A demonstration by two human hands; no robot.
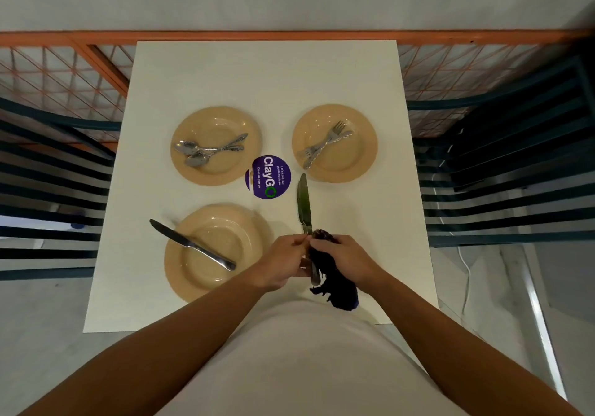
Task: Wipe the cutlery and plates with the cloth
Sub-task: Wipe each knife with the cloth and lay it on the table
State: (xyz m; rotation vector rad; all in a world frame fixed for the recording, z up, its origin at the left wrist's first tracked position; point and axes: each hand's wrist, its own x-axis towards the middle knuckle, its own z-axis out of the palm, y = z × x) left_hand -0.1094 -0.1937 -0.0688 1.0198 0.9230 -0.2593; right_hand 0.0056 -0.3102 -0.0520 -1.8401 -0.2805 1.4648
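Three plates (216, 145); three knives (304, 204), two held; one cloth (335, 282).

Dim, even indoor light, apparently from overhead. Soft faint shadows beside the plates (216, 145) on the pale table (264, 74). Small glints on the knife blades (304, 203) and spoons (193, 153). Strong wide-angle bending toward the frame edges, curving the chair slats (502, 184) at left and right. Slightly soft throughout; darker at upper right corner.
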